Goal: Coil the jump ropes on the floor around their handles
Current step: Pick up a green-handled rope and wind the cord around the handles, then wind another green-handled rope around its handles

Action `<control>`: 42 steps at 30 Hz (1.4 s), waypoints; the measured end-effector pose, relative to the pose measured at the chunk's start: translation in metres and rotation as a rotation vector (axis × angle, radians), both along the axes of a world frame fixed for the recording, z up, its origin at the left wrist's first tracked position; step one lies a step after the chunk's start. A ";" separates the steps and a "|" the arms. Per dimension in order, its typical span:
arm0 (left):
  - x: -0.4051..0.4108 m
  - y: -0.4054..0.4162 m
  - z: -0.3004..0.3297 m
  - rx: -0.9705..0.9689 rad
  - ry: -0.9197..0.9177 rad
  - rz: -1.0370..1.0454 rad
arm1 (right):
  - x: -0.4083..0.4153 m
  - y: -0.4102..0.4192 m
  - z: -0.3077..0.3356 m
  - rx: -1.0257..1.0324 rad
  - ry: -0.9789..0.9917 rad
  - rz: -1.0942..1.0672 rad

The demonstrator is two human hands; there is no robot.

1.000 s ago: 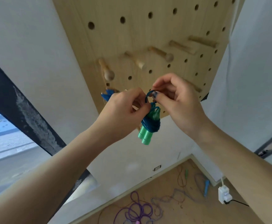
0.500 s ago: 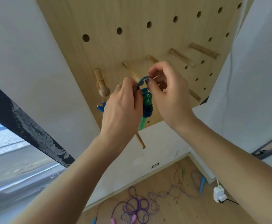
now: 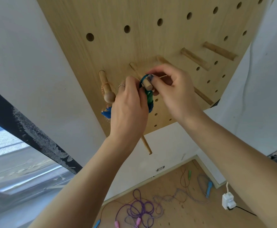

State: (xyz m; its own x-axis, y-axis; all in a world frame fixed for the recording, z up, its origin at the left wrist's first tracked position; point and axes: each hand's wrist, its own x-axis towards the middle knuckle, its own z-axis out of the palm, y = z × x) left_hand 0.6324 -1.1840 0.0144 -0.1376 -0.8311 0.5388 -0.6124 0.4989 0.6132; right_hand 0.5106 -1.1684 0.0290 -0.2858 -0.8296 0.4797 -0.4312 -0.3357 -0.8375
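While both hands pinch its blue loop, left hand [image 3: 131,104] and right hand [image 3: 175,89] seemingly hook the coiled jump rope [image 3: 149,99] over a peg [image 3: 146,84] for storage.

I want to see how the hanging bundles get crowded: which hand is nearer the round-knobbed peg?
Left. The left hand sits right beside the round-knobbed peg; the right hand is farther right.

A home playroom corner — wooden pegboard [image 3: 151,30], window [image 3: 11,162], wall socket [image 3: 160,169].
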 end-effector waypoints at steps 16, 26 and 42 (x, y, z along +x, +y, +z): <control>-0.008 -0.008 -0.006 0.017 0.049 0.008 | 0.005 -0.014 0.004 0.098 0.033 -0.053; 0.035 0.052 -0.067 -0.108 -0.148 -0.166 | 0.014 0.049 -0.036 -0.130 -0.114 -0.193; 0.180 0.070 -0.394 0.689 -0.616 -0.302 | 0.136 0.108 -0.378 0.695 -0.057 -0.132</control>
State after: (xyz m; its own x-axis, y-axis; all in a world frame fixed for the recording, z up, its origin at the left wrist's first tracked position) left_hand 0.8122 -1.1141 -0.3799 -0.4923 -0.8207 -0.2901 -0.8286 0.3398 0.4449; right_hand 0.6469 -1.0600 -0.3487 -0.4138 -0.8950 -0.1666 -0.3808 0.3364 -0.8613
